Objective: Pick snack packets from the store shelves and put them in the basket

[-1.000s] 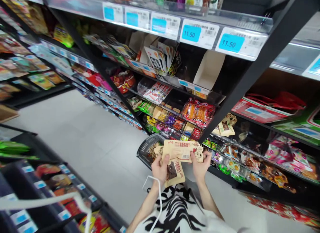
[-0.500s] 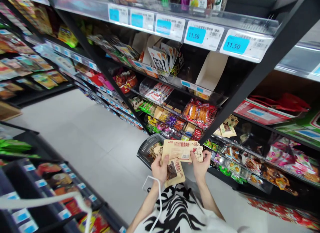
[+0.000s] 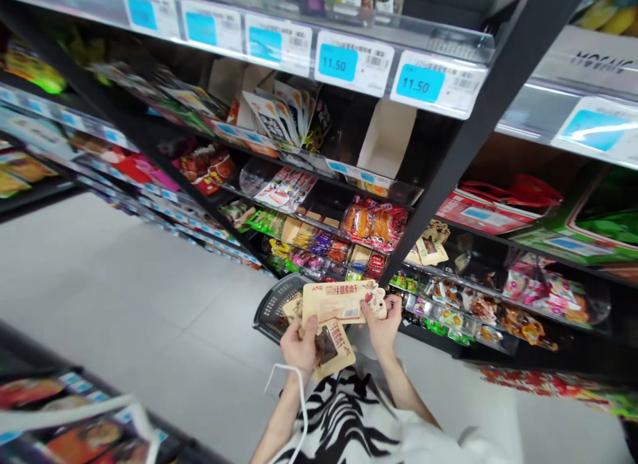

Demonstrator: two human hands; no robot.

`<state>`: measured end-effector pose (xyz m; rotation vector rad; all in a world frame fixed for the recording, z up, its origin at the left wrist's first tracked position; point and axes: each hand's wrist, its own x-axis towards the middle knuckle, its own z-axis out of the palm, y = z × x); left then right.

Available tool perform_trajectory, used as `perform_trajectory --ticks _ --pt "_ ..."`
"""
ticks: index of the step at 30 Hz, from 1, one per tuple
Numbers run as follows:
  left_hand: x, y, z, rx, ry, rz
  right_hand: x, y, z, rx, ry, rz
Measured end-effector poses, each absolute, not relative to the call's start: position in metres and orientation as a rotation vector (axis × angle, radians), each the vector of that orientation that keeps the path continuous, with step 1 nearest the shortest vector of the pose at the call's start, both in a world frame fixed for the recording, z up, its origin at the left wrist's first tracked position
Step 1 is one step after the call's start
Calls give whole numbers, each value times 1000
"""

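A beige snack packet (image 3: pixel 331 301) with red lettering and a barcode is stretched between my hands, with a printed animal shape at its right end. My left hand (image 3: pixel 299 348) is closed on its left end, thumb on top. Beneath hangs a second beige snack packet (image 3: pixel 333 349), its clear window showing brown contents; my left fingers overlap its edge. My right hand (image 3: pixel 383 324) pinches the upper packet's right end. A dark grey shopping basket (image 3: pixel 276 304) is just beyond my left hand, with more beige packaging partly hidden inside.
Shelves of packaged snacks rise ahead, with price labels (image 3: pixel 353 62) along the upper edge. A black slanted post (image 3: pixel 448 145) divides them. Similar beige packets (image 3: pixel 431 244) lie on a lower shelf at right. Grey floor (image 3: pixel 164 284) lies left; another display unit fills the lower left corner.
The view has swung to the right, so shelves, basket and hands appear further left. My hands keep the same grip on the packets.
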<state>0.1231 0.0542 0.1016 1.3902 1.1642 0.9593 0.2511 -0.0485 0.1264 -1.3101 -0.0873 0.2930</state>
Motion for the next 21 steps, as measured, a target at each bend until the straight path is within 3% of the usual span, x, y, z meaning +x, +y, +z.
perform_trajectory --ticks 14,21 --pt "134 54 98 1352 1173 987 263 -54 124 -1317 -127 232" --pt "132 55 82 1391 1166 1030 310 -109 98 -1178 -139 375"
